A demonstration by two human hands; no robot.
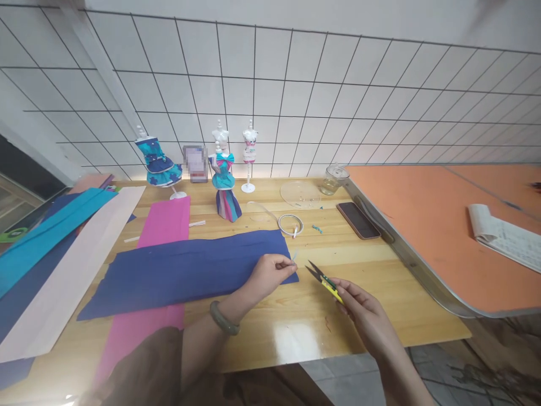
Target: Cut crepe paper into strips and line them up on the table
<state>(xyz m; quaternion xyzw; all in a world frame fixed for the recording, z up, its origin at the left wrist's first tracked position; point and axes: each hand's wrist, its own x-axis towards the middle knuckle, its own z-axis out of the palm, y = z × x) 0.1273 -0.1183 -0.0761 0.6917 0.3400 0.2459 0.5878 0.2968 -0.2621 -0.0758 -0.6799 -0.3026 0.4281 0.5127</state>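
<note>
My left hand (270,273) pinched a pale sliver (295,257) between thumb and fingertips, just over the right end of the blue cloth (190,262); whether it was thread, film or a scrap of trim I could not tell. My right hand (366,307) grasped the snips (331,288) by their yellow handle, blades (316,268) parted and pointing toward my pinch without touching it. Both hands reached in over the front edge of the tabletop (406,287), the right one nearer its right edge.

The pale sliver looked nearly weightless and easy to lose, so a fingertip hold close to one end seemed best. The snips I judged light and springy, smooth in the handle; the sound place to hold them was well behind the blades, with a loose squeeze, since a hard one would bring the edges together. The blue cloth lay flat across the pink cloth (167,217), stretching from the tabletop's left part to near its middle. It seemed thin and soft, apt to crease and slide on the glossy wood, better taken by a corner than gathered from the centre.

Toward the far edge lay a ring (279,225), and near the right edge a phone (358,220).
</note>
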